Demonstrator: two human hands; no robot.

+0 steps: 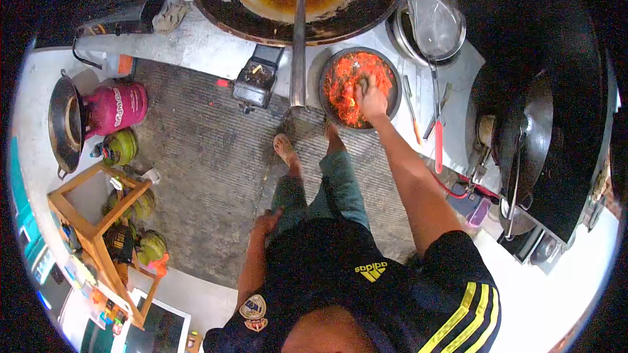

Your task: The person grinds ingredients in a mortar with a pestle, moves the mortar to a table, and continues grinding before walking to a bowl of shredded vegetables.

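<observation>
My right hand [371, 100] reaches down into a dark round bowl [347, 125], its fingers curled into an orange-red shredded mixture [343, 85] that looks like grated carrot. Bits of the mixture show around the fingertips, which are partly buried. My left hand [267, 221] hangs low beside my left thigh, apart from the counter; its fingers are too dark and small to make out. Just beyond the bowl, a large wok [222, 21] holds brown oil, and a long-handled metal ladle [299, 46] rests in it with the handle pointing toward me.
Right of the bowl lie a red-handled utensil [439, 147] and a wire strainer [437, 26] over a metal pot. A small dark metal box [256, 82] sits at the counter edge. Gas cylinders [121, 108] and a wooden frame [98, 229] stand left. Another wok [540, 124] is far right.
</observation>
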